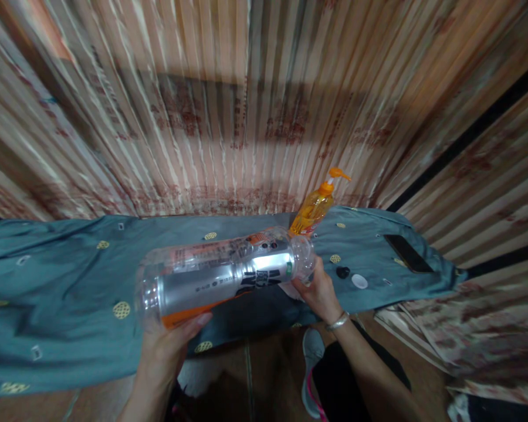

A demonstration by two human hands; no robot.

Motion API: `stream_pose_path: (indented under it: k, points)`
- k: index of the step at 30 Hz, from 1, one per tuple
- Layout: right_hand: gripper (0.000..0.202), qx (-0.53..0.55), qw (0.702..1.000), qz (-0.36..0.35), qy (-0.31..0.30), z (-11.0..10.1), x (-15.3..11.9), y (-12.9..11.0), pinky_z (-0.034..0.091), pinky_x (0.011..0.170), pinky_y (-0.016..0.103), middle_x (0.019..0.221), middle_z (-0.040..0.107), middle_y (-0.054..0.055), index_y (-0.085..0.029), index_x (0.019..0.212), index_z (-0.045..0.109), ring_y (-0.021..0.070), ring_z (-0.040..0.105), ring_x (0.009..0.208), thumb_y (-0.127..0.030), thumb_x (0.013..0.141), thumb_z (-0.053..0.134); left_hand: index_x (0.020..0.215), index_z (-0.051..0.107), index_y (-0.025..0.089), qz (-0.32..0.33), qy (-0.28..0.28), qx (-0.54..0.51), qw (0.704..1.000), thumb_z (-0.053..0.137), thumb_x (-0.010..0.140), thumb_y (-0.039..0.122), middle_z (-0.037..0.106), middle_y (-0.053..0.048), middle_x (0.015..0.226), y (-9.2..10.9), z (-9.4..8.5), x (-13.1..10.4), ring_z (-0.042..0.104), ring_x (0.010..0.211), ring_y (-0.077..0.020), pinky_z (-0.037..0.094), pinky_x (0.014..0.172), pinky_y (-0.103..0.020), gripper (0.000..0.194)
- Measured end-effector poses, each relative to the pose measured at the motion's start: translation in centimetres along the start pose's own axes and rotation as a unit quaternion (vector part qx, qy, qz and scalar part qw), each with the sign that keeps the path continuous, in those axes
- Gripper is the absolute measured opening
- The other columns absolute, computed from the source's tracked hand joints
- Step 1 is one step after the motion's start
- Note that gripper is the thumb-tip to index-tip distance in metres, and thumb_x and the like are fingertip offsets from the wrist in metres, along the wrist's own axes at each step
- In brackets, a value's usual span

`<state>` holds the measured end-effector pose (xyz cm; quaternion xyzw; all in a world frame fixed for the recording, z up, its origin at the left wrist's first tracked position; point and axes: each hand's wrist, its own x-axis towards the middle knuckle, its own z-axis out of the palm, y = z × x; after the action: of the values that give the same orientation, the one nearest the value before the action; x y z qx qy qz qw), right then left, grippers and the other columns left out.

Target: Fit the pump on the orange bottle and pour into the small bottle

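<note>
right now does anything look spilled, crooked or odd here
Nothing plainly stands out: no spill or damage shows. The orange pump bottle slants in the picture, but the curtain folds nearby slant too, so that may be the lens. The large plastic bottle is held sideways by the left hand and right hand.

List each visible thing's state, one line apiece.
Clear bottle: held sideways; cap unclear.
Left hand: holding one end.
Right hand: holding other end.
Pump bottle: upright, amber liquid inside.
Phone: flat, face dark.
White disc: lying flat.
Black object: on cloth.
Cloth: spread, wrinkled.
Curtain: hanging in folds.
</note>
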<state>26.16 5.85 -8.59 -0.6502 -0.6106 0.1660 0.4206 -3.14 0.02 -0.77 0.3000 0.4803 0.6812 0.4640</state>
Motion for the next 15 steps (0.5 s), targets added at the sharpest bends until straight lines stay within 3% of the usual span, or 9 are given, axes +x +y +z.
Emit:
stream_pose_path:
  k: [8, 15]
  points:
    - [0.053, 0.007, 1.000, -0.009, 0.006, 0.09, -0.04, 0.18, 0.064, 0.075, 0.039, 0.103, 0.085, 0.011, -0.025, 0.126, 0.055, 0.0333, 0.084, 0.092, -0.049, 0.081, 0.068, 0.142, 0.064, 0.025, -0.011, 0.010, -0.020, 1.000, 0.110, 0.041, 0.034, 0.083, -0.003, 0.108, 0.38, 0.50, -0.23, 0.079, 0.098, -0.0265, 0.065, 0.095, -0.035, 0.112]
    - [0.051, 0.009, 1.000, 0.005, 0.001, 0.05, -0.01, -0.04, 0.065, 0.077, 0.038, 0.104, 0.085, 0.011, -0.026, 0.124, 0.056, 0.0332, 0.084, 0.095, -0.049, 0.081, 0.069, 0.140, 0.065, 0.027, -0.010, 0.022, -0.027, 0.999, 0.111, 0.038, 0.033, 0.078, 0.003, 0.091, 0.18, 0.47, -0.23, 0.077, 0.093, -0.0220, 0.063, 0.092, -0.030, 0.112]
